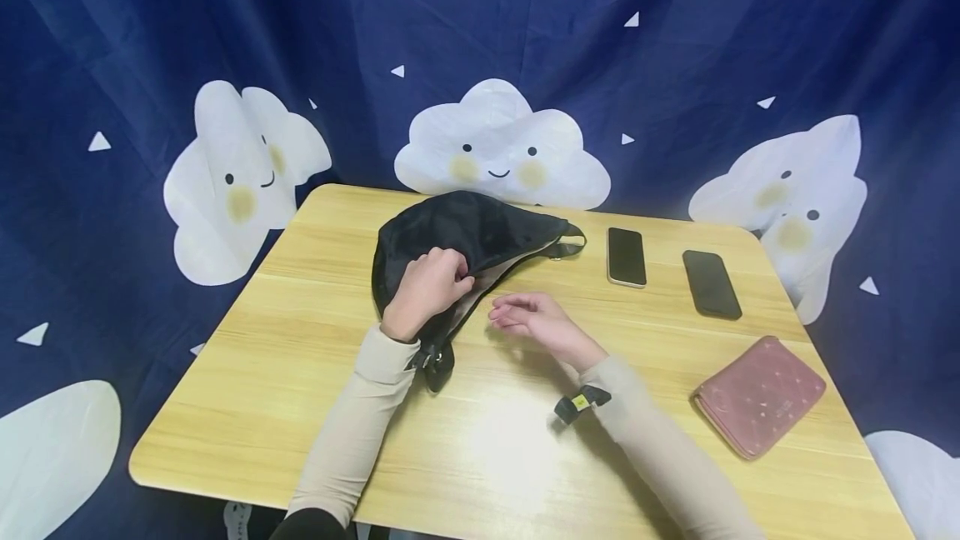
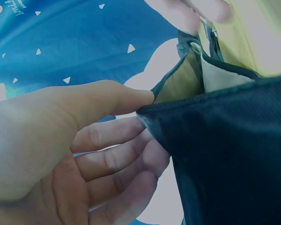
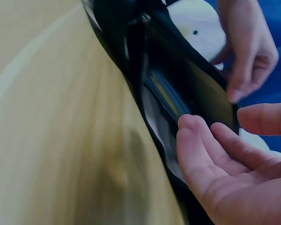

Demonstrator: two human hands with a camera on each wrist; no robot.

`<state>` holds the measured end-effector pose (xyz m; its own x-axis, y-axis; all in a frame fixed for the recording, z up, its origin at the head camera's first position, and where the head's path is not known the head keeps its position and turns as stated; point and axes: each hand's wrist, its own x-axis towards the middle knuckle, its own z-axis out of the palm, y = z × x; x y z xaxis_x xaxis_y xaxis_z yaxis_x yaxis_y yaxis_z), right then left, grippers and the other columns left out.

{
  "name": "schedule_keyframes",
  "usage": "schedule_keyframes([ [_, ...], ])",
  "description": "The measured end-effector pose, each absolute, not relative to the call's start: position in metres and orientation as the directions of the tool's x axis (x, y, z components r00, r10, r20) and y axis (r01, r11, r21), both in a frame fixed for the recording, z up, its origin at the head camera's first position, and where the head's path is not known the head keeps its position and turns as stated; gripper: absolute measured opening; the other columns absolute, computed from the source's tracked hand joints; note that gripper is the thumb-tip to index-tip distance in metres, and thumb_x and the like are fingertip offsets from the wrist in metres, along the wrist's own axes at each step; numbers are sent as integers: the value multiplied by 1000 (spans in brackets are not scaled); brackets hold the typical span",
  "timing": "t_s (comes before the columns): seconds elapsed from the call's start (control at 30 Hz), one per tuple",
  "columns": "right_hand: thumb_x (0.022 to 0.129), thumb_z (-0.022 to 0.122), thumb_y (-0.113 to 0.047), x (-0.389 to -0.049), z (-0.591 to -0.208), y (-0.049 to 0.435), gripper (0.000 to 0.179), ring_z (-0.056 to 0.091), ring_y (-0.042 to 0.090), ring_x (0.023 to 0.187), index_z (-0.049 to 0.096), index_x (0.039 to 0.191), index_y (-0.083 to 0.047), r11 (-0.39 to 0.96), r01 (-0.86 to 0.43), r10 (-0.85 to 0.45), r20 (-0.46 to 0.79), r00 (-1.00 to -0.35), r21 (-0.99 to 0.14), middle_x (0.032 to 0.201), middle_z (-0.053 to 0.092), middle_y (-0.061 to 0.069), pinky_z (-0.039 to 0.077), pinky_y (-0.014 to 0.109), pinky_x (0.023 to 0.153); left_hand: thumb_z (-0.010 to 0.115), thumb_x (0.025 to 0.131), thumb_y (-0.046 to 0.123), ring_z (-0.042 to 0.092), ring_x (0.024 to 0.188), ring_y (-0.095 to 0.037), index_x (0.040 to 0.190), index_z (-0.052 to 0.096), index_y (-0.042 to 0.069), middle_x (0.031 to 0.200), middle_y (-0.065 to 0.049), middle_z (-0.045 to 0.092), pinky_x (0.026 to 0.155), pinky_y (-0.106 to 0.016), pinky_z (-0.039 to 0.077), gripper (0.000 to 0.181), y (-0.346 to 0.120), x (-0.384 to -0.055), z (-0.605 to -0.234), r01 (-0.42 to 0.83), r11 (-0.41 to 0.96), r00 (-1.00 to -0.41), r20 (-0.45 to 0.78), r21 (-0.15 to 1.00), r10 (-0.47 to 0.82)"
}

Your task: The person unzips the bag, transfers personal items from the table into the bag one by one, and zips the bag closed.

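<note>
A black fabric bag [image 1: 487, 227] lies on its side on the table, its zip-edged mouth towards me. My left hand [image 1: 429, 288] pinches the edge of that mouth between thumb and fingers, and the left wrist view shows the pale lining [image 2: 220, 77] inside. In the right wrist view the mouth gapes, with a zipped inner pocket [image 3: 164, 93] along one side. Just right of the bag, my right hand [image 1: 543, 325] has its fingers loosely bent with nothing in them. Its fingertips overlap the bag's mouth in the right wrist view.
Two dark phones lie right of the bag: one phone [image 1: 626, 257] nearer it, another phone [image 1: 711, 284] farther right. A pink zip wallet [image 1: 761, 398] rests near the right edge of the wooden table [image 1: 262, 373]. A blue cloud-patterned curtain [image 1: 360, 15] hangs behind.
</note>
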<state>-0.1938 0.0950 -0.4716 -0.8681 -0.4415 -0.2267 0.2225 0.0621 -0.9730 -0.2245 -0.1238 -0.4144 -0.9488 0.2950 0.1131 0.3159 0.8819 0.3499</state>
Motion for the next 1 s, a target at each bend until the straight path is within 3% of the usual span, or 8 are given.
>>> schedule_keyframes([
  [0.2, 105, 58, -14, -189, -454, 126, 45, 66, 42, 124, 52, 141, 11, 166, 121, -403, -179, -898, -979, 136, 63, 30, 50, 48, 108, 73, 93, 27, 61, 64, -20, 76, 70, 16, 69, 2, 64, 60, -40, 48, 20, -125, -225, -415, 314, 883, -949, 114, 350, 293],
  [0.33, 104, 61, -17, -186, -446, 147, 45, 70, 34, 119, 54, 140, 8, 231, 60, -355, -142, -924, -971, 136, 63, 29, 52, 45, 106, 73, 93, 27, 60, 63, -20, 74, 69, 17, 67, 2, 62, 58, -39, 46, 22, -125, -224, -414, 320, 881, -947, 121, 349, 296],
  [0.53, 104, 59, -16, -180, -433, 184, 38, 73, 11, 106, 59, 135, 6, 343, -37, -273, -62, -960, -939, 132, 66, 28, 57, 30, 97, 73, 93, 27, 60, 63, -21, 75, 69, 17, 67, 2, 63, 58, -39, 46, 21, -125, -223, -412, 319, 881, -948, 121, 349, 295],
  [0.7, 106, 58, -18, -169, -422, 217, 37, 71, -1, 100, 60, 135, 5, 428, -92, -206, 2, -979, -899, 128, 69, 27, 53, 15, 90, 73, 93, 26, 55, 60, -21, 68, 64, 18, 64, 2, 58, 55, -37, 41, 28, -125, -221, -411, 325, 879, -946, 120, 350, 302],
  [0.77, 106, 59, -23, -163, -418, 230, 37, 70, -5, 99, 62, 134, 2, 476, -95, -169, 15, -985, -874, 125, 73, 20, 52, 12, 88, 73, 94, 26, 53, 59, -20, 66, 61, 18, 62, 2, 55, 54, -36, 38, 32, -125, -221, -410, 326, 878, -945, 122, 350, 302],
  [0.87, 105, 60, -30, -154, -412, 248, 38, 68, -10, 97, 65, 131, -3, 549, -98, -117, 40, -992, -830, 113, 78, -2, 50, 10, 86, 72, 94, 26, 51, 58, -20, 64, 58, 18, 60, 3, 51, 53, -36, 37, 34, -125, -221, -410, 325, 879, -946, 123, 348, 301],
  [1.0, 104, 62, -31, -143, -405, 272, 39, 66, -15, 94, 66, 130, -2, 605, -105, -63, 84, -994, -789, 103, 74, -25, 48, 7, 81, 72, 94, 26, 53, 58, -19, 64, 60, 19, 60, 3, 52, 53, -35, 38, 33, -126, -220, -410, 325, 879, -946, 123, 348, 300],
])
